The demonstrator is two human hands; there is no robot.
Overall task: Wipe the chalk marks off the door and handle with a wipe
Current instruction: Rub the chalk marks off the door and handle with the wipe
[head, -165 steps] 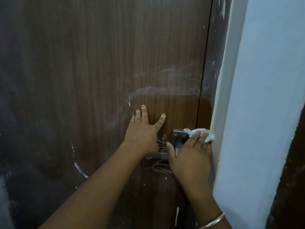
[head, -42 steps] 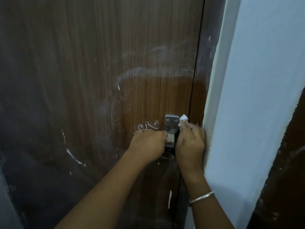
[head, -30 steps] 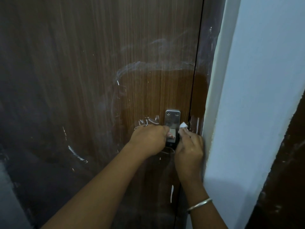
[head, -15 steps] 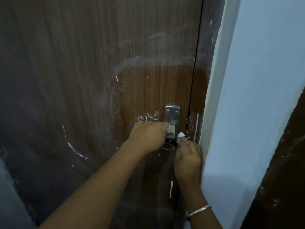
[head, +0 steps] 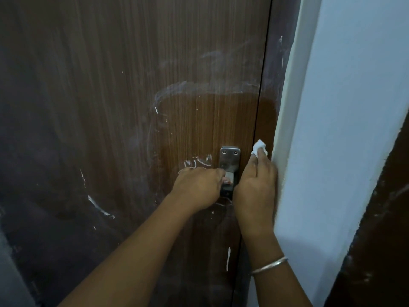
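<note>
A dark brown wooden door (head: 132, 96) fills the view, smeared with white chalk marks (head: 197, 162) beside its metal handle plate (head: 229, 159) and lower left. My left hand (head: 199, 187) is closed around the handle lever, which it mostly hides. My right hand (head: 256, 185) presses a crumpled white wipe (head: 259, 148) against the door frame strip, just right of the plate. A cleaner, darker patch surrounds the handle.
A pale blue wall (head: 343, 129) with a white edge (head: 285, 129) stands right of the frame. More chalk streaks (head: 99, 207) run lower left, and one vertical streak (head: 228, 258) sits below the handle. A dark brown surface (head: 380, 251) shows at far right.
My right hand with the wipe has moved up along the door frame strip from below the handle plate to level with its top. My left hand stays on the handle.
</note>
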